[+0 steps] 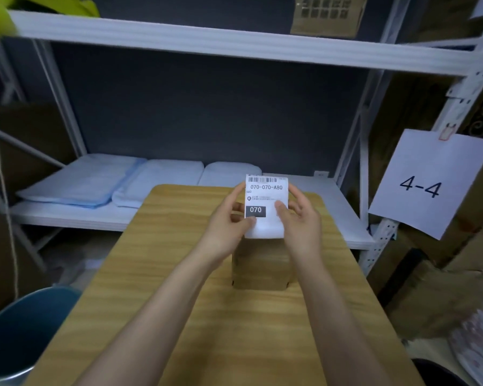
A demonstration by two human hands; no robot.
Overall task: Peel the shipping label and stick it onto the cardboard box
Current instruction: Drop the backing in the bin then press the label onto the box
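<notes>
Cardboard box [258,270]: stands closed on the wooden table [156,274], a little below the centre of the frame; I see no label on its sides yet.
Left hand [229,221]: holds the left edge of the shipping label [265,203], thumb on the front.
Right hand [296,218]: pinches the right edge, fingers behind.
Shipping label: raised above the box, printed side to the person, just above centre.
Backing: cannot tell whether it is peeled off.
Progress: sticking is not done.
Shelf [304,196]: behind, folded blue cloths [95,182] at centre left.

wooden table [151,302] | white shelf rack [234,48] | folded blue cloths [95,182] | "4-4" sign [424,185] | blue bin [20,330]
</notes>
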